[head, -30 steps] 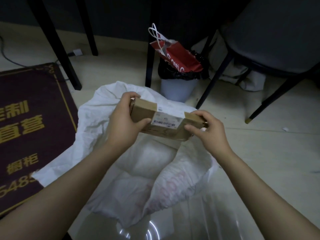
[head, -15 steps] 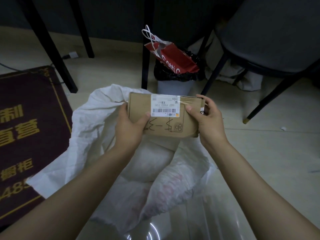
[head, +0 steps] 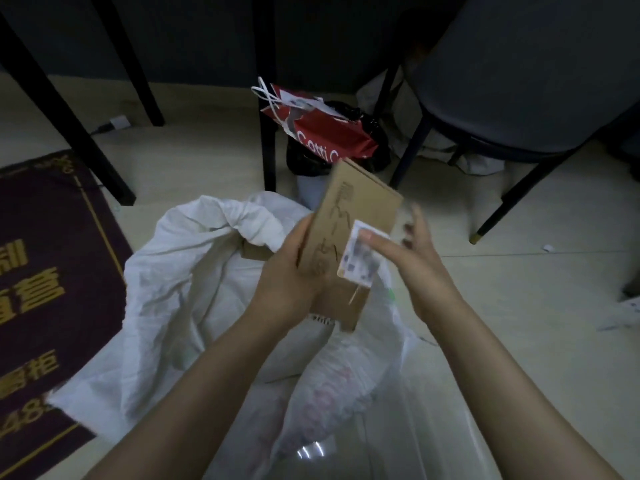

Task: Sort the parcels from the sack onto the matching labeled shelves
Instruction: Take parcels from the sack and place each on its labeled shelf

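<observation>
A brown cardboard parcel [head: 360,202] stands on end above the open white sack [head: 194,278], handwriting down its face and a white barcode label [head: 358,265] at its right side. My left hand [head: 287,275] grips the parcel's lower left edge. My right hand [head: 419,261] is at the parcel's right edge, its thumb on the label and its fingers straight, blurred and clear of the box. A corner of another brown parcel [head: 254,252] shows inside the sack's mouth.
Behind the sack are a red paper bag [head: 325,136] on a black-lined bin [head: 308,188], black table legs [head: 266,133] and a dark chair [head: 519,81] at the right. A dark red mat [head: 45,271] with gold characters lies left. Paper scraps [head: 623,313] lie on the floor, far right.
The parcel has turned from lying flat across both hands to standing on end. My right hand has let go of its end, and only the thumb now touches the label.
</observation>
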